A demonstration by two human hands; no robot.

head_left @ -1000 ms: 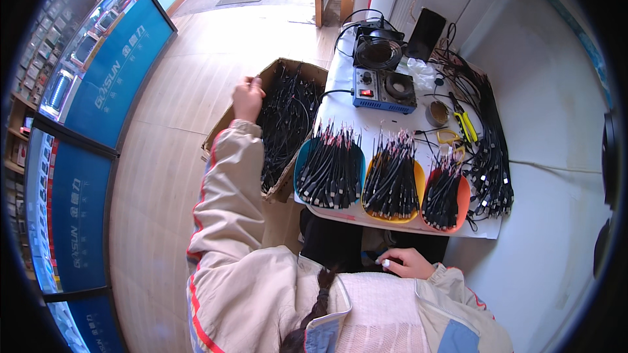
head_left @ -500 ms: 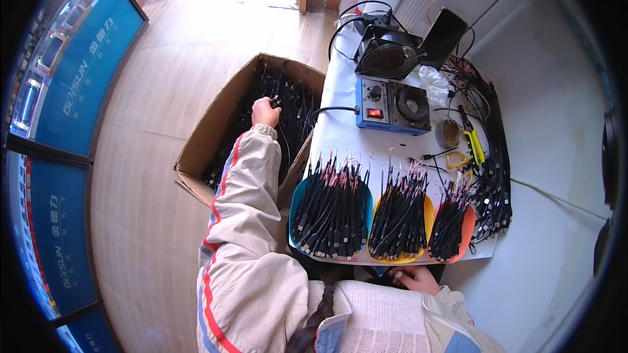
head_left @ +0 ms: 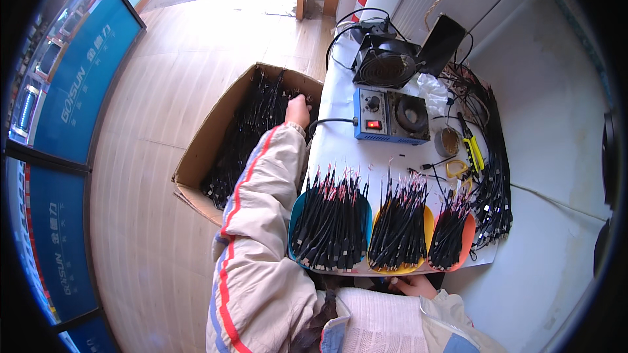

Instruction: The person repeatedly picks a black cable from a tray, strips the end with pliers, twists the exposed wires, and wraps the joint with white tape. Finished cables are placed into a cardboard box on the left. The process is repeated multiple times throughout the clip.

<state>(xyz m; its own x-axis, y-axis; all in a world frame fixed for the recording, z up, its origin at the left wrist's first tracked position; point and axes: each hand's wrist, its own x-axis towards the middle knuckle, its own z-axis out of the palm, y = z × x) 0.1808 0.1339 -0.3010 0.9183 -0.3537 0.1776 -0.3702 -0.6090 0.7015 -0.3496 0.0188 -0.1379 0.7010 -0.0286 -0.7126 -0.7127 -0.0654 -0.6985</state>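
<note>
My left hand reaches into the cardboard box to the left of the table, at its right side, among black cables. Its fingers are curled closed; what they grip is hidden. Low at the table's front edge, my right hand is partly covered by the edge. The thumb and fingers that show look drawn together, and whatever is between them cannot be made out. Just above it stand a teal tray, a yellow tray and an orange tray, all filled with black cables with stripped pinkish ends.
On the table a blue solder pot unit has a lit red switch. Behind it stand a black fan and a phone. A round tin, yellow cutters and a cable bundle lie right. Blue display cases line the left.
My left hand has moved right inside the box, toward the table side. The right hand stays by the table's front edge, a little lower in the picture. The view has shifted slightly.
</note>
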